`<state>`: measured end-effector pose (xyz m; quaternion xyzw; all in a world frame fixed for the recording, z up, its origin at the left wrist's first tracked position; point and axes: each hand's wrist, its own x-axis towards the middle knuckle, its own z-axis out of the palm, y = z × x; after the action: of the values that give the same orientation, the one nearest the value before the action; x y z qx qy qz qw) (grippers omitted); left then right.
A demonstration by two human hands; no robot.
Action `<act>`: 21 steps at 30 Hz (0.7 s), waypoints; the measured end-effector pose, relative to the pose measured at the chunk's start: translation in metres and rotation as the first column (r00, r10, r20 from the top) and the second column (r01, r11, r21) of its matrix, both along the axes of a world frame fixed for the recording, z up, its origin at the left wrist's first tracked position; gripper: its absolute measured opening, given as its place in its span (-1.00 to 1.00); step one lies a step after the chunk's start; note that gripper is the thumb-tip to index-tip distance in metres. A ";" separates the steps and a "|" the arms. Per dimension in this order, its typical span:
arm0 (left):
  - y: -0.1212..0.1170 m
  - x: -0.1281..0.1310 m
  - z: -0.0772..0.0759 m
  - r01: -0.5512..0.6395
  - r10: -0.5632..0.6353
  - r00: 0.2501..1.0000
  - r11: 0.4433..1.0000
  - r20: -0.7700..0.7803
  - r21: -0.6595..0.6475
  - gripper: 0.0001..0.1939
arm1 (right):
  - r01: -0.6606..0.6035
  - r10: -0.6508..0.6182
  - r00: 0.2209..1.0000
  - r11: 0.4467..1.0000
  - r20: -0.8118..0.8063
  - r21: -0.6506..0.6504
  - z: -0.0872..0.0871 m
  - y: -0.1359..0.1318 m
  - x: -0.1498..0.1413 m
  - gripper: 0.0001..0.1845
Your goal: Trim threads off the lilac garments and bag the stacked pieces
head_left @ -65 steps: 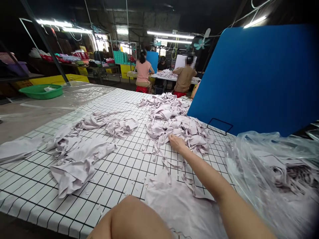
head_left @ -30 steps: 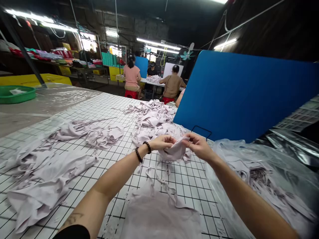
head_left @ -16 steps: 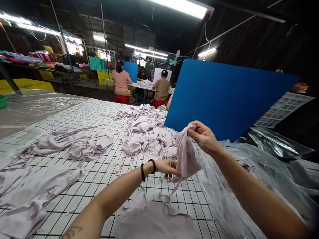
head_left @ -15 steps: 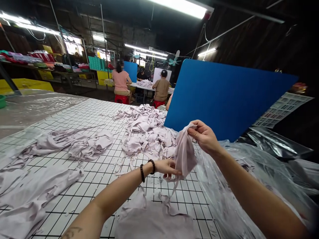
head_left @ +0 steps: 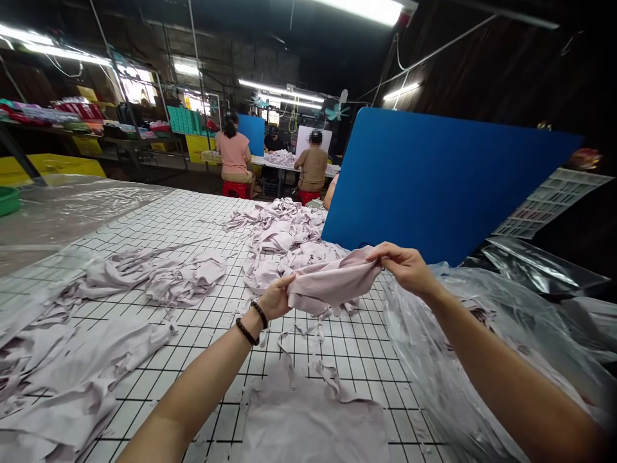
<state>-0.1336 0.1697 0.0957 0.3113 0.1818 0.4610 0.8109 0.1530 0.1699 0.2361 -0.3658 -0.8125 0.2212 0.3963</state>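
A pale pinkish-grey piece of fabric (head_left: 335, 283) is stretched between my two hands above the table. My left hand (head_left: 276, 299), with dark bead bracelets at the wrist, grips its left end. At its upper right end, my right hand (head_left: 402, 267) pinches the cloth between thumb and fingers. Right below, a flat garment piece (head_left: 315, 421) of the same colour lies at the near edge, thin straps trailing from its top. Behind the held fabric is a heap of similar pieces (head_left: 279, 235), partly hidden by it.
More cloth (head_left: 81, 360) lies along the left of the grid-lined table (head_left: 202, 347). To the right sits a clear plastic bag (head_left: 463, 360) with fabric inside. A large blue panel (head_left: 434, 186) stands behind it. Farther back, people sit on red stools (head_left: 236, 188).
The fabric hung bunched from my right hand; now it is pulled out sideways. My left hand has moved left and up with its end, while my right hand has lowered slightly.
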 end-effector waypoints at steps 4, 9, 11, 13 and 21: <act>0.005 -0.008 -0.005 -0.039 0.034 0.998 0.995 -0.052 -0.094 -0.67 | -0.008 -0.007 0.985 0.996 0.170 0.091 -0.008 -0.010 -0.005 -0.70; 0.013 -0.020 -0.010 -0.133 0.108 0.965 0.987 -0.238 -0.090 -0.85 | -0.046 -0.036 0.939 0.973 0.342 0.227 -0.020 -0.030 -0.002 -0.62; 0.015 -0.024 -0.010 -0.151 0.130 0.956 0.987 -0.263 -0.061 -0.88 | -0.074 -0.051 0.907 0.957 0.418 0.279 -0.027 -0.038 -0.001 -0.58; 0.016 -0.026 -0.009 -0.168 0.153 0.948 0.985 -0.280 -0.032 -0.87 | -0.094 -0.081 0.868 0.941 0.489 0.324 -0.035 -0.044 -0.001 -0.55; 0.027 -0.039 -0.003 -0.283 0.289 0.905 0.957 -0.312 0.066 -0.86 | -0.125 -0.263 0.727 0.858 0.635 0.498 -0.070 -0.059 0.004 -0.65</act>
<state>-0.1727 0.1964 0.0929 0.3595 0.3494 0.5201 0.6915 0.1566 0.1113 0.1664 -0.3341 -0.9138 -0.1670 0.1594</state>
